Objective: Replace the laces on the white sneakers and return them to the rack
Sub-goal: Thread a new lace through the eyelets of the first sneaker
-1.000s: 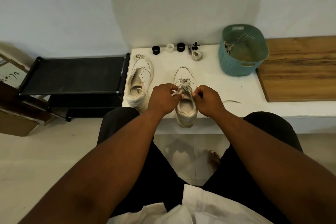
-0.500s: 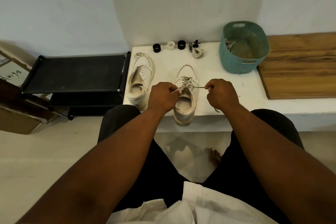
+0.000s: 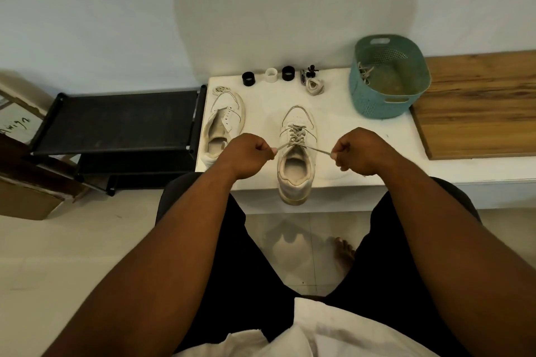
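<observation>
I see my left hand (image 3: 246, 155) and right hand (image 3: 358, 153) each pinching one end of the lace (image 3: 295, 136), drawn taut either side of the laced sneaker (image 3: 295, 165) at the white table's (image 3: 342, 124) near edge. Beyond, the unlaced sneaker (image 3: 223, 124) lies beside the black rack (image 3: 116, 122).

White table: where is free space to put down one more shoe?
Bare patch on the white table between the laced sneaker and the teal basket. Crowded along the back edge: small rings and a bundled lace.
</observation>
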Tool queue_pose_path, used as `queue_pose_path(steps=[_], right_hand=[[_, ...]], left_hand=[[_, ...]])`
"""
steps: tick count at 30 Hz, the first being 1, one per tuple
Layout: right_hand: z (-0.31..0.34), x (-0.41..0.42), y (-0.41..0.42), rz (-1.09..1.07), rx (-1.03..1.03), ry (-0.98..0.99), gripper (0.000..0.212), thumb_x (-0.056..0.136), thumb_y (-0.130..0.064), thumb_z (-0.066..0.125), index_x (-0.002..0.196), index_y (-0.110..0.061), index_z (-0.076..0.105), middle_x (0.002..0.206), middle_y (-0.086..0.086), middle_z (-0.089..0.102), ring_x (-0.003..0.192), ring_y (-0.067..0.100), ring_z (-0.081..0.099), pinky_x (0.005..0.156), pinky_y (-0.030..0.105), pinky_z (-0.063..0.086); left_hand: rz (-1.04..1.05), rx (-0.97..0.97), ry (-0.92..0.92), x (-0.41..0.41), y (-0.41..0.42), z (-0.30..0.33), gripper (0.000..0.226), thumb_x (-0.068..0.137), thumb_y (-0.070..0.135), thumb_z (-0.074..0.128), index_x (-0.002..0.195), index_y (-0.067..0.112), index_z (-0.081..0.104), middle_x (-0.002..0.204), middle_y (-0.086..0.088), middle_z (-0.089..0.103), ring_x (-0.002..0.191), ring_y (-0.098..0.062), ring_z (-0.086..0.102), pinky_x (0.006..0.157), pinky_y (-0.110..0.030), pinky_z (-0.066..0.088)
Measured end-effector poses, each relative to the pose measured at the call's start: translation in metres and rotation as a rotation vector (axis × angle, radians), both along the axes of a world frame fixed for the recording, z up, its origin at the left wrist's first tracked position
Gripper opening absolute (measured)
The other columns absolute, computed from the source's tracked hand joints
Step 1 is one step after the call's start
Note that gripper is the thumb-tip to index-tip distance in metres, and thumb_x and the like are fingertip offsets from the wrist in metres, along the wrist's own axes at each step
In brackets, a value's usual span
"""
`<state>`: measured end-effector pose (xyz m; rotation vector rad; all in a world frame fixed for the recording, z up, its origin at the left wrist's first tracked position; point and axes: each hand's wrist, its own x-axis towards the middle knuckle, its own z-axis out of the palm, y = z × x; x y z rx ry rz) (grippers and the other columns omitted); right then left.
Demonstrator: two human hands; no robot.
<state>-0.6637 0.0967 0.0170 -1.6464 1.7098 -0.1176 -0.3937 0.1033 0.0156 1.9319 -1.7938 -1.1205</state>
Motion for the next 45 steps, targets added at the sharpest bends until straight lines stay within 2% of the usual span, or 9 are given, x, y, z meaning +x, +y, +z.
queue_pose_path(steps=[5, 9, 14, 19, 24, 28, 34, 39, 45], right_hand=[[0.016, -0.014, 0.013, -0.08, 0.199, -0.578, 0.015, 0.094, -0.021, 0.069, 0.088, -0.008, 0.075, 0.066, 0.004, 0.063, 0.062, 0.016, 0.06, 0.064, 0.031, 0.047], [0.023, -0.005, 0.009, -0.219, 0.273, -1.042, 0.012, 0.084, -0.021, 0.066, 0.09, -0.012, 0.072, 0.079, 0.004, 0.064, 0.075, 0.018, 0.061, 0.073, 0.032, 0.049], [0.018, 0.042, -0.003, -0.388, 0.144, -1.281, 0.007, 0.089, -0.021, 0.067, 0.09, -0.019, 0.073, 0.114, 0.009, 0.074, 0.11, 0.027, 0.069, 0.09, 0.042, 0.056], [0.0, 0.07, -0.012, -0.515, -0.102, -1.109, 0.018, 0.093, -0.025, 0.072, 0.104, -0.012, 0.077, 0.08, 0.004, 0.071, 0.073, 0.018, 0.066, 0.076, 0.038, 0.058], [-0.009, 0.065, -0.021, -0.383, -0.233, -0.924, 0.018, 0.1, -0.014, 0.062, 0.114, -0.014, 0.074, 0.084, 0.008, 0.072, 0.071, 0.024, 0.064, 0.083, 0.048, 0.058], [-0.004, 0.058, -0.027, -0.215, -0.275, -0.74, 0.022, 0.101, -0.005, 0.057, 0.119, -0.017, 0.058, 0.085, 0.005, 0.074, 0.069, 0.018, 0.069, 0.072, 0.032, 0.058], [0.0, 0.056, -0.028, -0.094, -0.315, -0.6, 0.019, 0.097, -0.005, 0.065, 0.106, -0.018, 0.075, 0.086, -0.004, 0.077, 0.074, 0.009, 0.072, 0.074, 0.021, 0.054], [0.003, 0.051, -0.021, 0.059, -0.389, -0.549, 0.021, 0.096, -0.011, 0.068, 0.106, -0.027, 0.077, 0.093, -0.016, 0.076, 0.089, 0.003, 0.071, 0.084, 0.02, 0.055], [0.0, 0.052, -0.017, 0.072, -0.374, -0.67, 0.015, 0.094, -0.016, 0.071, 0.107, -0.019, 0.078, 0.096, -0.004, 0.078, 0.09, 0.014, 0.074, 0.085, 0.03, 0.059]], left_hand=[[0.178, 0.146, 0.753, -0.008, 0.002, 0.012, 0.023, 0.106, 0.017, 0.053, 0.089, 0.013, 0.067, 0.098, -0.003, 0.069, 0.087, -0.017, 0.065, 0.081, -0.034, 0.057], [0.223, 0.092, 0.964, -0.023, -0.004, 0.011, 0.02, 0.105, 0.017, 0.054, 0.094, 0.015, 0.071, 0.116, -0.005, 0.073, 0.114, -0.018, 0.065, 0.108, -0.043, 0.05], [0.314, -0.02, 0.959, -0.051, -0.007, 0.01, 0.019, 0.097, 0.03, 0.067, 0.088, 0.017, 0.077, 0.086, -0.008, 0.073, 0.08, -0.02, 0.068, 0.075, -0.03, 0.056], [0.376, -0.097, 0.885, -0.062, -0.014, 0.009, 0.023, 0.095, 0.031, 0.07, 0.081, 0.012, 0.071, 0.055, 0.006, 0.054, 0.053, -0.008, 0.05, 0.062, -0.026, 0.05], [0.253, -0.04, 0.942, -0.054, -0.02, 0.005, 0.018, 0.103, 0.013, 0.058, 0.111, 0.006, 0.073, 0.071, 0.005, 0.06, 0.065, -0.007, 0.054, 0.077, -0.029, 0.053], [0.127, -0.053, 0.901, -0.044, -0.023, 0.004, 0.024, 0.102, -0.006, 0.048, 0.112, 0.012, 0.062, 0.075, 0.011, 0.069, 0.073, -0.003, 0.063, 0.077, -0.025, 0.051], [0.006, -0.078, 0.803, -0.041, -0.024, 0.001, 0.052, 0.098, -0.003, 0.061, 0.14, 0.019, 0.04, 0.073, 0.004, 0.07, 0.078, -0.011, 0.066, 0.08, -0.022, 0.049], [0.02, -0.072, 0.822, -0.04, -0.023, -0.001, 0.079, 0.092, 0.011, 0.071, 0.154, 0.034, 0.028, 0.081, -0.004, 0.072, 0.087, -0.016, 0.068, 0.101, -0.041, 0.052], [0.078, -0.083, 0.784, -0.04, -0.023, -0.009, 0.085, 0.092, 0.009, 0.072, 0.155, 0.044, 0.027, 0.085, -0.013, 0.067, 0.094, -0.024, 0.068, 0.11, -0.05, 0.048]])
